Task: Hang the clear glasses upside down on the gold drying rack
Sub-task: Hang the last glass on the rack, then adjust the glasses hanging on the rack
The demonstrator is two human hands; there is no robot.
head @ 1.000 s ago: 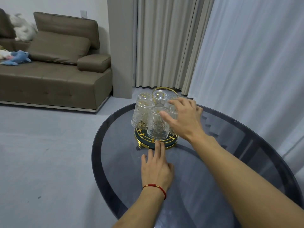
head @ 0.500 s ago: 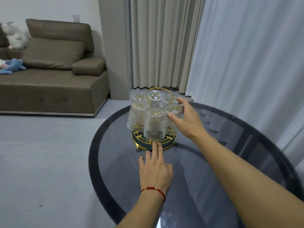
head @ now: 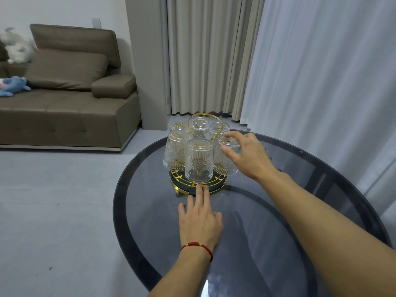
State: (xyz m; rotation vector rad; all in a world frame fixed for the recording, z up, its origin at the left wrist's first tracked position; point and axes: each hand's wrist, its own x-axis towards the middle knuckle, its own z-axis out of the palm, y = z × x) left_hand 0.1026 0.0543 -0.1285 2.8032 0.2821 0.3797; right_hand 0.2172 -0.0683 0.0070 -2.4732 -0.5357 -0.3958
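Glasses (head: 198,160) fill rack (head: 198,185) | right hand (head: 248,155) grip on right glass (head: 227,159) | left hand (head: 199,221) flat, released, at rack edge

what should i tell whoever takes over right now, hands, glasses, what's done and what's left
Left hand: flat on the glass table, fingertips against the base of the gold drying rack, holding nothing.
Right hand: fingers wrapped on the right-front glass, which is upside down on the rack.
Glasses: six show, all upside down on the rack around its handle loop; front glass nearest.
Done: no loose glasses visible on the table.
Left: probably just let go of the right-front glass once it sits steady.
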